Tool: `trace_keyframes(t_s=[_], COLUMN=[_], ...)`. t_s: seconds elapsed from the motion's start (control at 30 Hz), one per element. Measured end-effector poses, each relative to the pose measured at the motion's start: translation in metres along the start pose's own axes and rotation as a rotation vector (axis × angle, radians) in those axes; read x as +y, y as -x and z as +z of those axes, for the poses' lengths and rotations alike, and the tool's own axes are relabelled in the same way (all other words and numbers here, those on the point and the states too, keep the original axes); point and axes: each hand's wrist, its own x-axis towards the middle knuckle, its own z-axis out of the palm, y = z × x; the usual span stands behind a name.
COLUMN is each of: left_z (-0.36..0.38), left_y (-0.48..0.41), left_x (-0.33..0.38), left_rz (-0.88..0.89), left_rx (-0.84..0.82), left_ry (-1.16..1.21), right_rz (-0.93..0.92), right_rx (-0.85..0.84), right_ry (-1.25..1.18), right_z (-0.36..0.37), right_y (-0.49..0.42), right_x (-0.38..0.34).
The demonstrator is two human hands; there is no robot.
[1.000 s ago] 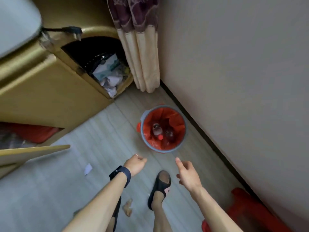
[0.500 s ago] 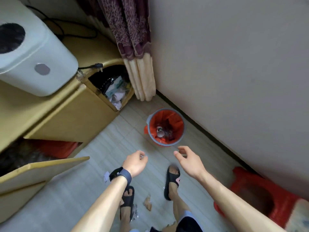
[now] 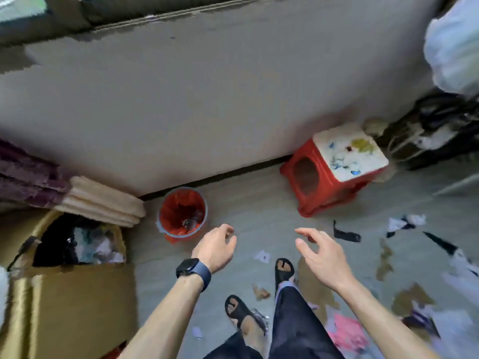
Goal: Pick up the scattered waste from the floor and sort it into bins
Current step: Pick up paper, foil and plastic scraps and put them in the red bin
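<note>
Head view, frame blurred by motion; fine detail unreliable.

- Far left: cardboard box (image 3: 77, 301), open top, holding a black liner and mixed pale paper waste. The curtain hem (image 3: 103, 200) lies just behind it.
- Round bin (image 3: 173, 211) with a red liner stands on the floor (image 3: 259, 216) against the wall, just right of the curtain. Something dark and rounded lies at its bottom; cannot tell what.
- Left hand (image 3: 215, 248): in the air just right of the bin and nearer the camera, back of the hand up, fingers loosely curled toward the palm, holding nothing. A dark watch (image 3: 193, 269) is on the wrist.
- Between the hands, on the floor: white scrap (image 3: 262, 256), and nearer the camera a brown scrap (image 3: 260, 292). Two feet in black sandals (image 3: 283, 270) stand beside them.
- Right hand (image 3: 321, 257): also in the air, fingers spread and slightly bent, thumb apart, holding nothing.
- Right of that hand: black strip (image 3: 346, 234) on the floor. A pink piece (image 3: 347, 332) lies near the lower edge.
- Red stool (image 3: 305, 182) with a white patterned top stands by the wall.
- Far right: white and black scraps (image 3: 405, 221) and more litter spread over the floor, too smeared to identify.
</note>
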Motion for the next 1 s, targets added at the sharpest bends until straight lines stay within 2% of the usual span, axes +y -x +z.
trace_keyframes(t_s=[0.17, 0.3, 0.43, 0.53, 0.77, 1.0], left_z=[0.059, 0.145, 0.255, 0.321, 0.477, 0.616], left_y=[0.004, 0.017, 0.048, 0.072, 0.124, 0.140], left_x=[0.117, 0.199, 0.279, 0.323, 0.403, 0.445], left_rz=[0.281, 0.471, 0.611, 0.674, 0.801, 0.972], left_rx=[-0.188, -0.360, -0.523, -0.586, -0.708, -0.695], left_ry=[-0.216, -0.416, -0.608, -0.701, -0.858, -0.894], right_rz=[0.334, 0.578, 0.762, 0.868, 0.982, 1.062], right_rx=[0.296, 0.452, 0.605, 0.645, 0.732, 0.747], right_ry=[-0.241, -0.406, -0.467, -0.510, -0.565, -0.547], right_z=[-0.045, -0.055, -0.054, -0.044, -0.062, -0.067], right_y=[0.096, 0.175, 0.259, 0.305, 0.379, 0.404], right_x=[0.124, 0.215, 0.300, 0.350, 0.473, 0.604])
